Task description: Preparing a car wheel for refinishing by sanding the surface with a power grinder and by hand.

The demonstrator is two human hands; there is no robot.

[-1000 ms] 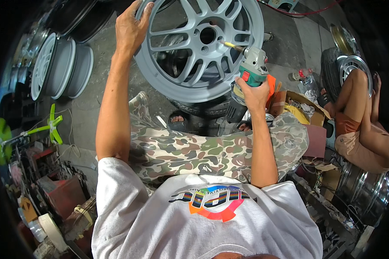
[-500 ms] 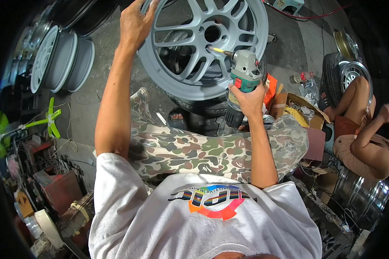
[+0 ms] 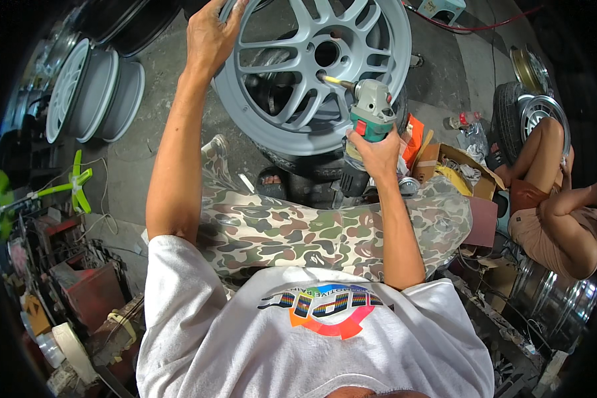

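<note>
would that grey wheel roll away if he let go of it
Probably. The wheel is round and stands on edge, so it could roll or tip. The left hand grips its rim, likely steadying it. Being rigid metal, it looks heavy, not floppy.

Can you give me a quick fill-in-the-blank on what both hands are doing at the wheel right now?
1. The left hand grips the ____ of the grey alloy wheel.
2. The right hand holds a green and grey ____ tool.
3. The tool's yellow tip points toward the wheel's ____.
4. A second person sits on the ____ side of the picture.

Missing words: rim; power; hub; right
</note>
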